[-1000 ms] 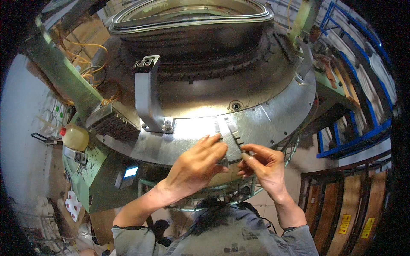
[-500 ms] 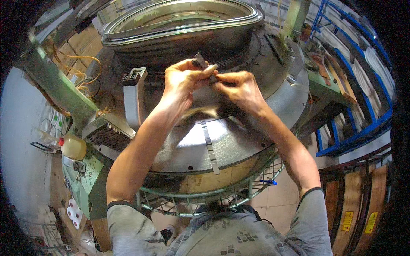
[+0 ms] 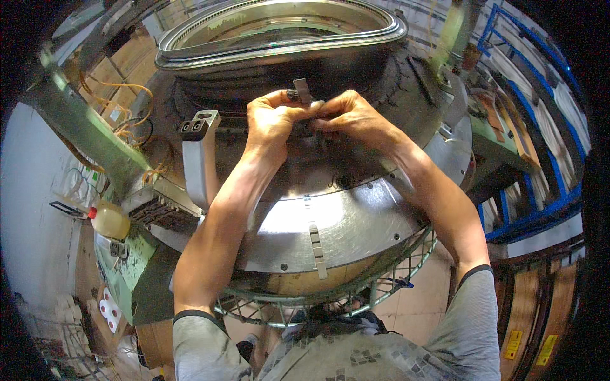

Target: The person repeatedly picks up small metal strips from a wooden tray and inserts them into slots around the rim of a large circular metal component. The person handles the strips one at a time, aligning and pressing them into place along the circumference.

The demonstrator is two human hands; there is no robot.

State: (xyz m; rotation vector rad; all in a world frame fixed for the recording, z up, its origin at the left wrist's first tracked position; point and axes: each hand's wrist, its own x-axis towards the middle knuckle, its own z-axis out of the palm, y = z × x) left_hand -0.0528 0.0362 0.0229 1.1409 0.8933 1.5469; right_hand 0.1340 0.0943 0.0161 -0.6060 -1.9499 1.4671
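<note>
My left hand (image 3: 270, 124) is closed on a small flat grey metal piece (image 3: 301, 89), which sticks up past its thumb and fingers. Right beside it, my right hand (image 3: 359, 120) is pinched at the lower end of what the left holds; its fingertips hide the exact contact. Both hands are raised over a large round machine, in front of its metal cylinder rim (image 3: 279, 56). Below them a narrow line of small flat metal pieces (image 3: 315, 244) lies across the shiny steel ring plate (image 3: 362, 219), running toward its near edge.
A grey upright metal bracket (image 3: 199, 155) stands left of my forearm. Further left are a green machine beam (image 3: 95, 120) and a yellowish bottle with a red cap (image 3: 110, 220). A blue rack (image 3: 540, 127) stands at the right. A green lattice rail (image 3: 279, 311) curves beneath the plate.
The whole view has shifted slightly, with the plate now lower in it. My right hand has turned a little, its knuckles higher, while both hands stay together at the metal piece.
</note>
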